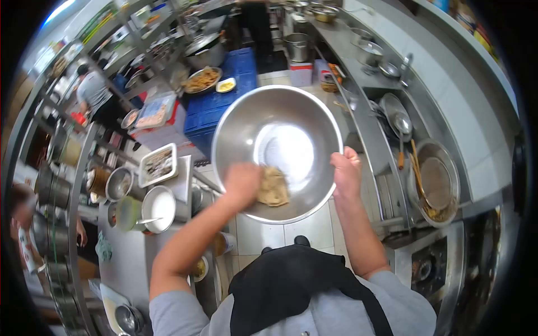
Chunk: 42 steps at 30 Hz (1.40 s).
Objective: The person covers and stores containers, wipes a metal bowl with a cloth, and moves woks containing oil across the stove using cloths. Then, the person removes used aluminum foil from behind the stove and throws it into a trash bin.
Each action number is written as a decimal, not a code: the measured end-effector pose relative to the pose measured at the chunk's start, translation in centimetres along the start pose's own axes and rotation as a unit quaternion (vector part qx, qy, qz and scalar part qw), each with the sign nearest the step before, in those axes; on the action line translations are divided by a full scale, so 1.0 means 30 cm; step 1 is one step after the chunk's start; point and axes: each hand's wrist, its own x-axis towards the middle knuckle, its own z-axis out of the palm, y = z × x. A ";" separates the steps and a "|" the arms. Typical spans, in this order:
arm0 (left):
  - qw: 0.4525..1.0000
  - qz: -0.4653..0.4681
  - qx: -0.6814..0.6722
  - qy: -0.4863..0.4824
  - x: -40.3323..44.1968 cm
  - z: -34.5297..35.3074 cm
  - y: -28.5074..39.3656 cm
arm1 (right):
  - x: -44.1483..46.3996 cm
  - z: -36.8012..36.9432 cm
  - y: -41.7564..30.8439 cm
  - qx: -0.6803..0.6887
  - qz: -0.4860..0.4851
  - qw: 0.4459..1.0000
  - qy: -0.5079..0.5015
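Observation:
A large steel mixing bowl [232, 123] is held up in front of me, tilted so that its shiny inside faces me. My right hand [347, 168] is closed round its right rim. Inside the bowl, at the lower left, my left hand [244, 183] is closed on a crumpled tan cloth [273, 187], which lies against the bowl wall. Part of the left fingers is blurred and turned away from view.
On the left counter stand a white pot [158, 208] and a white tray [158, 165] of food. Blue crates [241, 67] sit ahead. A sink [376, 95] and a large pan [453, 210] are at right, with a stove [428, 269] nearer. Another person [95, 92] stands far left.

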 end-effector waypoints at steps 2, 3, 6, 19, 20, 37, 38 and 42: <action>0.966 -0.023 -0.246 -0.073 -0.076 0.036 0.132 | 0.018 0.025 0.066 -0.057 -0.018 0.998 -0.012; 0.939 -0.003 -0.340 -0.057 -0.104 0.037 0.181 | -0.002 0.048 0.074 -0.056 -0.014 0.998 -0.038; 0.843 -0.046 -0.536 0.022 -0.189 0.091 0.263 | -0.040 0.069 0.159 -0.151 -0.010 0.985 -0.084; 0.344 -0.271 -0.893 0.104 -0.580 0.209 -0.067 | 0.120 -0.079 0.513 -0.299 0.017 0.953 0.041; 0.279 -0.333 -0.890 0.137 -0.544 0.226 -0.055 | 0.178 -0.126 0.534 -0.291 0.013 0.955 0.058; 0.481 -0.449 -0.746 0.101 0.430 0.562 -0.391 | 1.353 -0.190 0.554 -0.113 0.053 0.976 0.180; 0.466 -0.447 -0.758 0.088 0.489 0.561 -0.404 | 1.447 -0.145 0.519 -0.107 0.038 0.977 0.180; 0.480 -0.419 -0.769 0.058 0.720 0.538 -0.434 | 1.868 0.008 0.408 0.023 -0.003 0.977 0.212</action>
